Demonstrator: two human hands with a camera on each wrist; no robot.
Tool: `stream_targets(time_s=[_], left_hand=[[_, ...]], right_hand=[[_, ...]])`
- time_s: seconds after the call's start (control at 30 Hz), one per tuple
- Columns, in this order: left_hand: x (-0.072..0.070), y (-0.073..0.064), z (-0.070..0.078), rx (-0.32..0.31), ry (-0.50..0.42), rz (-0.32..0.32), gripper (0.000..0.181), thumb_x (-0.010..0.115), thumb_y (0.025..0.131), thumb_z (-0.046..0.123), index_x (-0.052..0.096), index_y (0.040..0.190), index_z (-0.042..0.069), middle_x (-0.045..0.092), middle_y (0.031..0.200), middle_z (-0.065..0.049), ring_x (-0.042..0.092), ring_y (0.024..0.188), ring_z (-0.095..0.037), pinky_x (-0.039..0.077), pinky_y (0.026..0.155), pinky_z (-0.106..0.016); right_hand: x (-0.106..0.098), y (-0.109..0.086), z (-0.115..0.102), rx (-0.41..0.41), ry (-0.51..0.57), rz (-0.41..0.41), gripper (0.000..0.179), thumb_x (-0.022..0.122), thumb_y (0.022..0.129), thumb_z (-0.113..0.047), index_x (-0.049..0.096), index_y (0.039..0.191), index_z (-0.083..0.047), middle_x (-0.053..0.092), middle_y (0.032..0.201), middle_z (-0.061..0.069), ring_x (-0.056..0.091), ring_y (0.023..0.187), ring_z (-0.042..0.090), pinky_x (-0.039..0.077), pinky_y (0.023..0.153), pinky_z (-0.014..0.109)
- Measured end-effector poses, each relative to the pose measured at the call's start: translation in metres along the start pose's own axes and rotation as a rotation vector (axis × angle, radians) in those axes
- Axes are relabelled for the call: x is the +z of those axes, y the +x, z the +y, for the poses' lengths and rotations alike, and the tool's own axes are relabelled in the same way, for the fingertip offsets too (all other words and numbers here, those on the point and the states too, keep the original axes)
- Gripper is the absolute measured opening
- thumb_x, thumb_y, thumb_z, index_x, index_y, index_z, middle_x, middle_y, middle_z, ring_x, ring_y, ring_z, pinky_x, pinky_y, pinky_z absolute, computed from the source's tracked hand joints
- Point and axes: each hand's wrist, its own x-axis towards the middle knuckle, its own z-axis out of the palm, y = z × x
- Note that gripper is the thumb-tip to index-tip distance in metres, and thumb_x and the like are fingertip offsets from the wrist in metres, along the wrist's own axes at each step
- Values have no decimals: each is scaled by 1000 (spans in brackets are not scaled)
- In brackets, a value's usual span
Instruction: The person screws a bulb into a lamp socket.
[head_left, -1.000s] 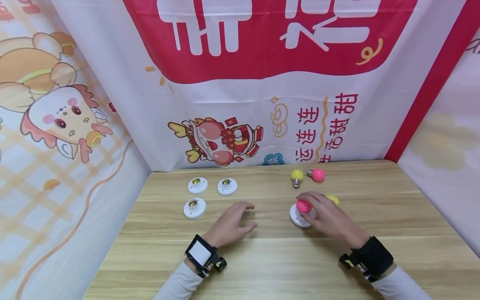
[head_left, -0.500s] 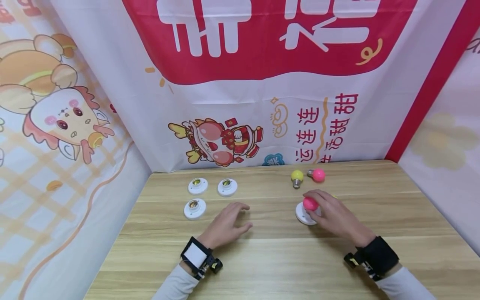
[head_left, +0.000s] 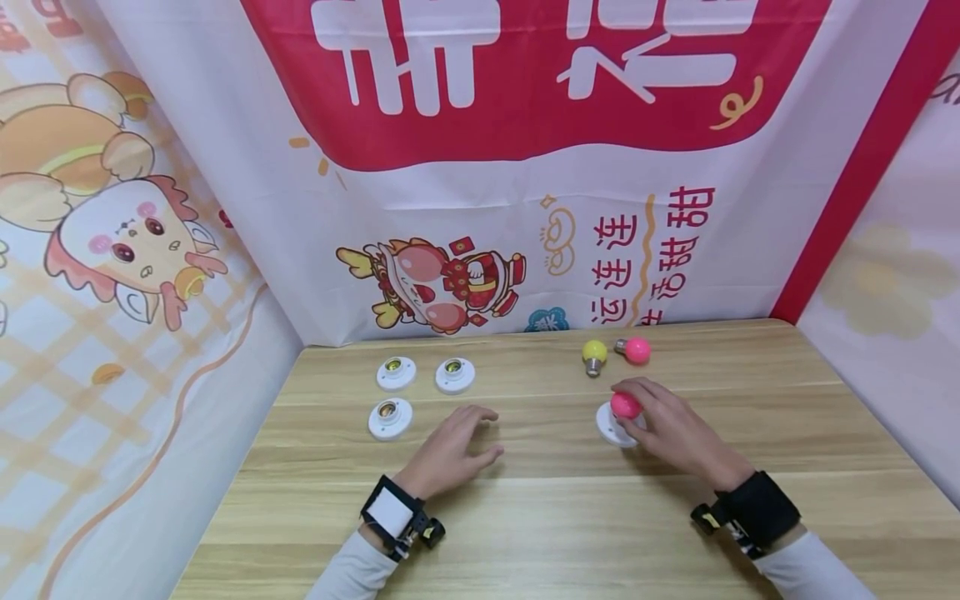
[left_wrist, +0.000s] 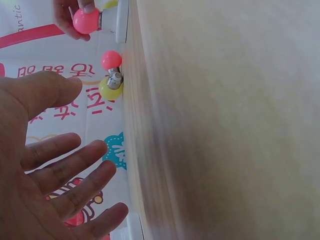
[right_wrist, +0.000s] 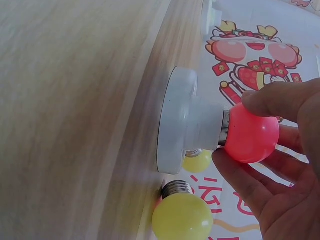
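Note:
My right hand [head_left: 678, 429] holds a pink light bulb [right_wrist: 252, 134] between thumb and fingers. The bulb's metal base sits at the mouth of a round white lamp holder [right_wrist: 176, 122], and a strip of metal still shows there. This lamp holder stands on the table on the right side, partly covered by the hand in the head view [head_left: 615, 433]. My left hand [head_left: 450, 450] hovers over the middle of the table, fingers loosely spread, with nothing in it. Beside the lamp holder lies a yellow bulb [right_wrist: 182, 217], which the right hand hides in the head view.
Three white lamp holders with bare sockets stand at the left: a back left one [head_left: 395, 372], a back right one [head_left: 454, 375] and a front one [head_left: 390, 418]. Near the back edge lie a yellow bulb [head_left: 594, 357] and a pink bulb [head_left: 637, 351]. A printed cloth hangs behind the table [head_left: 525, 517].
The right hand, the pink bulb and its lamp holder have shifted right and slightly back. The nearby yellow bulb has gone out of sight behind that hand. My left hand moved slightly left.

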Motion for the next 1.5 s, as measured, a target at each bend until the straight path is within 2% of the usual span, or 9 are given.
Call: stream_targets(time_s=[0.2, 0.4, 0.6, 0.73, 0.93, 1.17, 1.33, 1.5], left_hand=[[2, -1, 1, 12, 12, -4, 53, 75, 100, 36, 60, 144, 11, 64, 143, -4, 59, 136, -22, 51, 118, -46], [2, -1, 1, 6, -1, -2, 53, 75, 100, 36, 59, 145, 11, 64, 144, -5, 59, 136, -23, 52, 117, -46], [0, -2, -2, -5, -4, 19, 51, 74, 101, 34, 59, 145, 12, 63, 146, -6, 59, 137, -23, 52, 117, -46], [-3, -2, -3, 6, 3, 43, 50, 75, 100, 32, 60, 144, 12, 63, 145, -6, 59, 136, -23, 52, 117, -45], [-11, -5, -7, 54, 6, 129, 44, 76, 99, 23, 63, 139, 10, 68, 140, -6, 61, 135, -26, 53, 115, -47], [-23, -12, -20, 88, 38, 243, 42, 81, 94, 13, 66, 134, 7, 72, 133, -6, 65, 129, -26, 56, 112, -45], [-32, -20, -33, 64, 45, 310, 39, 81, 93, 8, 68, 130, 7, 72, 130, -6, 66, 126, -25, 56, 111, -44], [-41, -27, -46, 15, 49, 362, 38, 80, 93, 7, 68, 129, 6, 72, 129, -8, 65, 126, -28, 54, 111, -50]], right_hand=[[0, -1, 0, 6, -6, -2, 50, 83, 92, -12, 64, 138, -6, 65, 140, 18, 64, 131, 37, 57, 107, 58], [-3, -3, 2, -51, -50, 12, 60, 84, 89, -11, 60, 143, -4, 59, 147, 19, 58, 136, 38, 55, 110, 59], [-13, -3, 4, 2, -35, -46, 66, 75, 88, 1, 54, 151, -4, 47, 159, 19, 45, 147, 40, 46, 117, 65], [-17, -3, 8, -7, -54, -22, 65, 75, 87, 4, 55, 149, -2, 48, 159, 20, 46, 145, 39, 49, 116, 63], [-22, -1, 17, -47, -58, 45, 61, 76, 84, 4, 60, 142, -1, 54, 152, 22, 52, 138, 40, 50, 113, 64], [-29, 0, 27, 15, -24, 38, 57, 79, 86, 0, 63, 140, -3, 57, 149, 22, 52, 137, 44, 46, 113, 68], [-28, -3, 37, 50, -15, -8, 55, 80, 87, -3, 62, 140, -1, 57, 148, 24, 51, 137, 46, 45, 114, 69], [-25, -6, 44, 118, 4, -80, 56, 78, 91, -8, 59, 144, -1, 53, 152, 25, 47, 140, 47, 43, 115, 71]])
